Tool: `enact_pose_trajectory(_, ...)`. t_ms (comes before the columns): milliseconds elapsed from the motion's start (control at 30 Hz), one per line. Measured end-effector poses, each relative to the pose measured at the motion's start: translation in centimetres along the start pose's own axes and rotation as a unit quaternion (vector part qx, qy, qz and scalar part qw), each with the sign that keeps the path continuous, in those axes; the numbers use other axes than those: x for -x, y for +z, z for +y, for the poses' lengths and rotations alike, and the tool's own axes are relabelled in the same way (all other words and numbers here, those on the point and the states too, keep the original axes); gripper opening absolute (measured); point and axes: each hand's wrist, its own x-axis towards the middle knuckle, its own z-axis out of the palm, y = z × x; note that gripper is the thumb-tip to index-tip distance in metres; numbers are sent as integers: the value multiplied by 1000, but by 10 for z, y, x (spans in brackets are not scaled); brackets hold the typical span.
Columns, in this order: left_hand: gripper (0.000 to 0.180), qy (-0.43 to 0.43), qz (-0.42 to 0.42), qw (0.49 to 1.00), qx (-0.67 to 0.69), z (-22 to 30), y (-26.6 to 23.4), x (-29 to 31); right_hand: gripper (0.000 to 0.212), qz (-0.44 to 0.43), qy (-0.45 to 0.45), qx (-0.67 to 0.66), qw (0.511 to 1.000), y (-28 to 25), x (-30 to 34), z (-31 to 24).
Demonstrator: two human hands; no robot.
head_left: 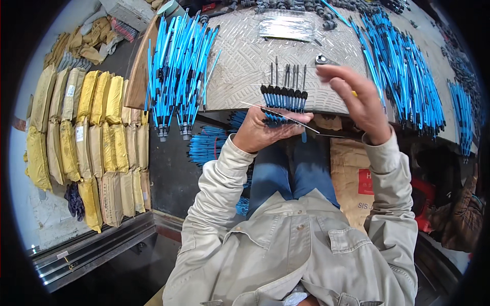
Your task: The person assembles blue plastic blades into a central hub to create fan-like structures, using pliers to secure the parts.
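Observation:
My left hand (263,133) is closed around a row of several blue rods (286,97) with black collars. Thin metal shafts stick up from the collars toward the table. Across the left hand's fingers lies a thin, pale metal rod (286,116), slanting down to the right. My right hand (362,99) is raised over the table's front edge, to the right of the bundle. Its fingers are stretched out and apart from the thumb, slightly blurred, with nothing visible between them. Close to its fingertips, a dark tool with a round metal head (322,59) lies on the table.
Piles of blue rods lie on the patterned table (240,76), one left pile (178,66) and one right pile (403,71). Toward the back sits a clear packet of thin metal pins (287,25). Yellow and tan packages (97,127) are stacked at left. Below the table are more blue rods (204,145).

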Motion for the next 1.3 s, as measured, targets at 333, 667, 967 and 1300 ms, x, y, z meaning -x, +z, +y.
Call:
enact_pose_trajectory(333,24,41,-76,996,-19,-5,-9,-1,48,-178,-125,160,963,53,-20,46)
enact_pose_trajectory(667,26,91,-77,983,-139,-30,-7,17,51,-199,-110,186,956,56,-22,43)
enact_pose_trajectory(967,39,232,-119,941,-217,-30,-14,12,53,-207,-93,154,962,52,-26,47)
enact_pose_trajectory(1300,32,49,-49,997,-19,-13,-21,12,63,-177,-93,173,964,39,-10,43)
